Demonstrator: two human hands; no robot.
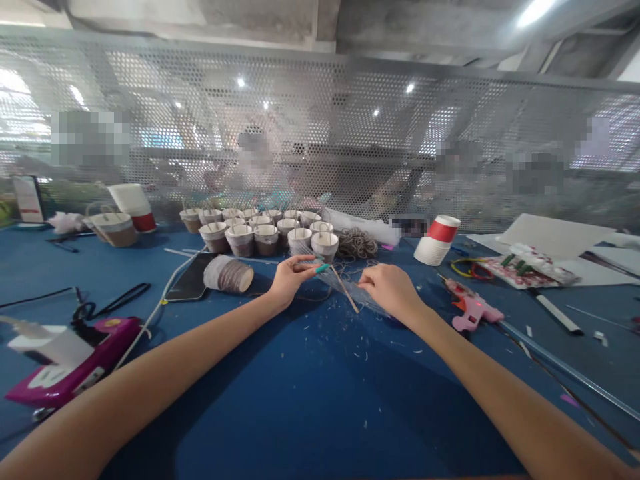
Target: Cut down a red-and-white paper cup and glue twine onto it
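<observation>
My left hand (289, 279) and my right hand (391, 291) are stretched out over the blue table (320, 400), both closed in a pinch. Between them runs a thin clear film or netting (345, 287) with a thin twine-wrapped stick (345, 289) slanting across it. The left fingertips pinch one end of the stick near a twine-wrapped paper cup (325, 245). The right fingers grip the film's other side. A cup lying on its side (229, 275) rests left of my left hand.
Several twine-wrapped paper cups (250, 233) stand in a cluster behind my hands, beside a tangle of twine (357, 244). A pink glue gun (470, 309) lies right, another magenta tool (75, 363) left, with scissors (107, 303). A perforated metal screen (320, 133) backs the table.
</observation>
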